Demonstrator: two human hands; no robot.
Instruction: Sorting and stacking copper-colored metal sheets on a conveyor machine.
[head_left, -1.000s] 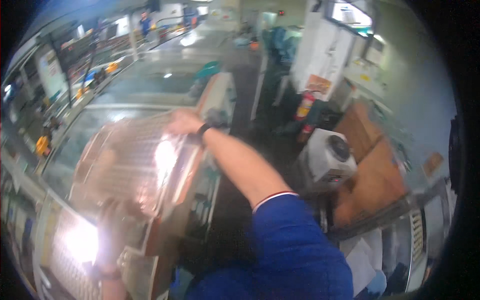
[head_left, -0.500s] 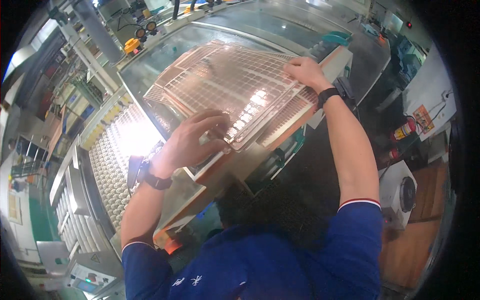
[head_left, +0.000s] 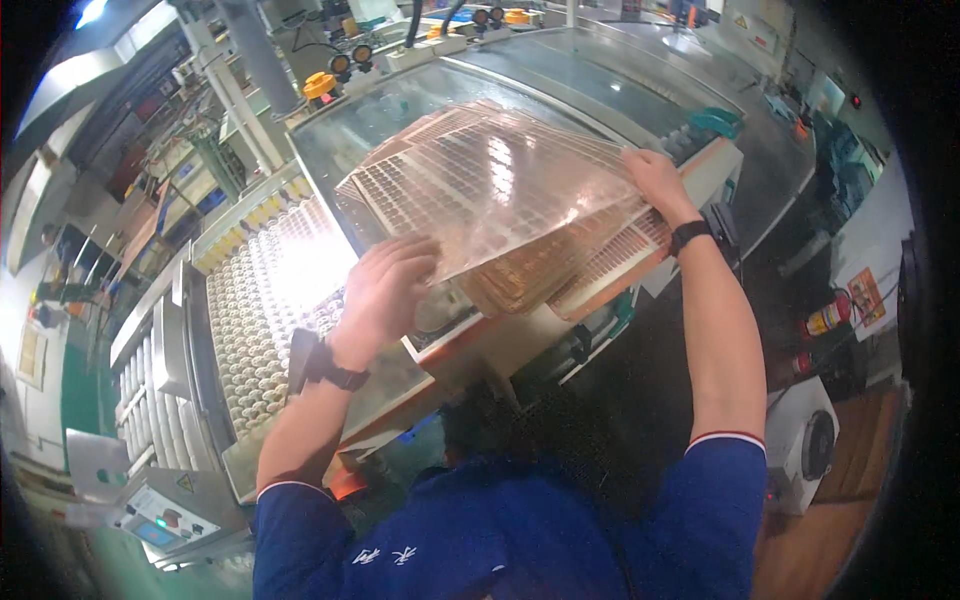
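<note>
A thin circuit-board panel (head_left: 490, 215) with a shiny grid pattern is raised and tilted at its near edge. My left hand (head_left: 388, 285) is closed on the near left corner, the fingertips partly hidden. At the right corner, my right hand (head_left: 662, 185) pinches the edge between thumb and fingers. Below the raised edge lies a stack of copper-coloured panels (head_left: 512, 285), fanned unevenly on a wet, glassy tabletop (head_left: 345, 135).
A roller conveyor (head_left: 250, 330) with many white wheels runs at the left, beside a control box (head_left: 160, 525) with a small screen. Yellow knobs (head_left: 320, 85) stand behind the tabletop. A fire extinguisher (head_left: 828, 315) and white boxy unit (head_left: 805, 445) are at the right.
The near edge of the top panel has come up off the stack, uncovering the copper-coloured panels below. Both hands have risen with it, and the whole view has shifted.
</note>
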